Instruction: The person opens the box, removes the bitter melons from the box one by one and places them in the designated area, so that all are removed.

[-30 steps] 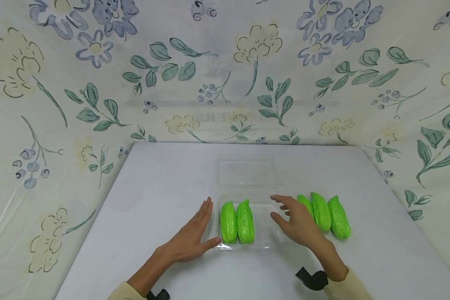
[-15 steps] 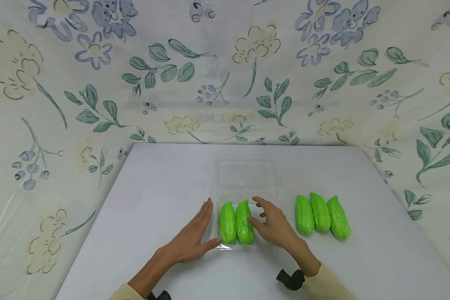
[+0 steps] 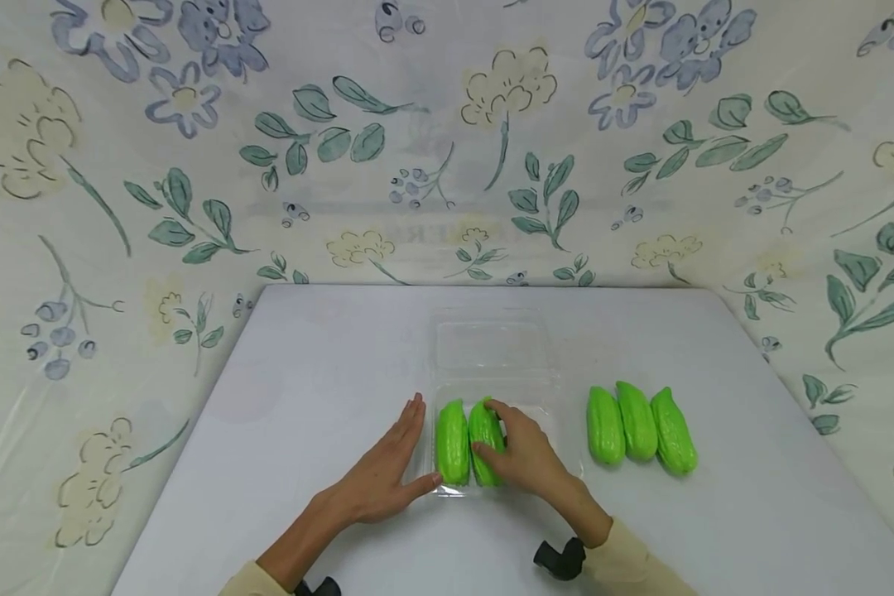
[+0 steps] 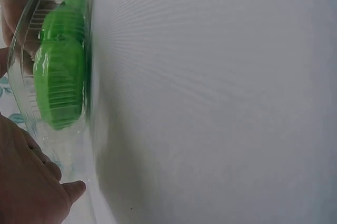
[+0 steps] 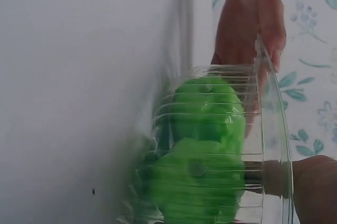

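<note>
A clear plastic clamshell box [image 3: 454, 492] lies open on the table, its lid [image 3: 492, 346] folded back behind it. In its left half are two bright green, ridged bitter melons, a left one [image 3: 452, 443] and a right one [image 3: 484, 426], side by side with pointed ends away from me. My right hand [image 3: 531, 454] holds the right melon, thumb on its near left side and fingers over its far right side. My left hand [image 3: 382, 476] stands along the box's left edge, fingers straight and thumb by the front corner. The box wall and both melons [image 4: 59, 81] show in the left wrist view.
Three more green melons [image 3: 639, 426] lie close together on the white table [image 3: 328, 356], right of the box. Behind the table hangs a flower-printed cloth [image 3: 432, 199]. Both wrists carry a black mount, the right one [image 3: 560, 559] lying near the table front.
From above the box's right side, my right hand has moved left onto the right melon and now holds it. My left hand has stayed in place.
</note>
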Tool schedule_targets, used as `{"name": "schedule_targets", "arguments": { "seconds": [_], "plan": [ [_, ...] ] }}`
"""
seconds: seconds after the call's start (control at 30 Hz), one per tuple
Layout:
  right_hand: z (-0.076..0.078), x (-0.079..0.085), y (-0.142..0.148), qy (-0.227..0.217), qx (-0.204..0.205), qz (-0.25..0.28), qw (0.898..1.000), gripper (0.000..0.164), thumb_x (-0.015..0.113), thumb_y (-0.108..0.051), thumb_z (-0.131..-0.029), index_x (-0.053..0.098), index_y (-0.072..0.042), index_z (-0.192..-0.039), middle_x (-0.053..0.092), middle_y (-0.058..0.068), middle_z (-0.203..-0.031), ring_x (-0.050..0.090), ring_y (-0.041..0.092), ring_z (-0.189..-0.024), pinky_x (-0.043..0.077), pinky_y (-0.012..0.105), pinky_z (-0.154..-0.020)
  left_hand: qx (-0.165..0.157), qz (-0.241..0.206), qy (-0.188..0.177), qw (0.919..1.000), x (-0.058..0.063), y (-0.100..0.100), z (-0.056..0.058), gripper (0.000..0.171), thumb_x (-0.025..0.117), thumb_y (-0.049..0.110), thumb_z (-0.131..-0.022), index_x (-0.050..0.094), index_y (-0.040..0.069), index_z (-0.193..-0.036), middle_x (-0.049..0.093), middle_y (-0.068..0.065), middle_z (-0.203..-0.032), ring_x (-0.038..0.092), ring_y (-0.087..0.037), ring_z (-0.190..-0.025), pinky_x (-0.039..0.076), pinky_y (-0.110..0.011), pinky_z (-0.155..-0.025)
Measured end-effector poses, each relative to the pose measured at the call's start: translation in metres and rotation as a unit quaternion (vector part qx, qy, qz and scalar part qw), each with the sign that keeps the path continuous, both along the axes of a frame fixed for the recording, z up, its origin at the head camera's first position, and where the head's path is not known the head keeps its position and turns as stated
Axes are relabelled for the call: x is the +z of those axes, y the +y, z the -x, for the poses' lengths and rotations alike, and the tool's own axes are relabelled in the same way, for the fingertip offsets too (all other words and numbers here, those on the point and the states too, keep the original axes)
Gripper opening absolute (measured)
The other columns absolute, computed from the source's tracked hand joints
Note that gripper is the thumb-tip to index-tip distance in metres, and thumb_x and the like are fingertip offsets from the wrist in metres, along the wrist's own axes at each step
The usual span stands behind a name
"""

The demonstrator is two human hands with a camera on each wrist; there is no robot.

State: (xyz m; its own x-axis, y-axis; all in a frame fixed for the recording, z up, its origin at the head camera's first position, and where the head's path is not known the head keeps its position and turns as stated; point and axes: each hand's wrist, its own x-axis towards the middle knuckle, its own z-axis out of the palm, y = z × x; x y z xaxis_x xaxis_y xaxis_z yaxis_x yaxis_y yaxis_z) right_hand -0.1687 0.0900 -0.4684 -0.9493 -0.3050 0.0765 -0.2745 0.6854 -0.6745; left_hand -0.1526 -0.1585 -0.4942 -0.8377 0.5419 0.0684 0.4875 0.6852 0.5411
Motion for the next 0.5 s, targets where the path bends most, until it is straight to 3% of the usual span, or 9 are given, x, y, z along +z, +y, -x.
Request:
{"name": "schedule_targets", "arguments": {
  "seconds": [0.3, 0.5],
  "plan": [
    [0.003, 0.009, 0.005, 0.008, -0.006, 0.014, 1.0, 0.059, 0.075, -0.017, -0.086, 0.052, -0.001, -0.138, 0.061, 0.015, -0.125, 0.064, 0.02, -0.085, 0.055, 0.034, -0.069, 0.005, -0.003, 0.004, 1.0, -0.001, -0.001, 0.002, 0.097, 0.05, 0.059, -0.095, 0.002, 0.002, -0.157, 0.0, -0.012, -0.164, -0.001, -0.02, -0.149, 0.019, -0.043, -0.115],
    [0.003, 0.021, 0.012, -0.004, -0.018, 0.025, 1.0, 0.059, 0.074, -0.018, -0.087, 0.051, -0.003, -0.139, 0.061, 0.015, -0.127, 0.065, 0.021, -0.084, 0.054, 0.032, -0.064, 0.01, -0.006, 0.007, 0.9999, 0.0, 0.0, 0.002, 0.096, 0.055, 0.053, -0.095, 0.003, 0.001, -0.156, -0.001, -0.011, -0.164, 0.001, -0.024, -0.149, 0.018, -0.043, -0.115]
  ]
}}
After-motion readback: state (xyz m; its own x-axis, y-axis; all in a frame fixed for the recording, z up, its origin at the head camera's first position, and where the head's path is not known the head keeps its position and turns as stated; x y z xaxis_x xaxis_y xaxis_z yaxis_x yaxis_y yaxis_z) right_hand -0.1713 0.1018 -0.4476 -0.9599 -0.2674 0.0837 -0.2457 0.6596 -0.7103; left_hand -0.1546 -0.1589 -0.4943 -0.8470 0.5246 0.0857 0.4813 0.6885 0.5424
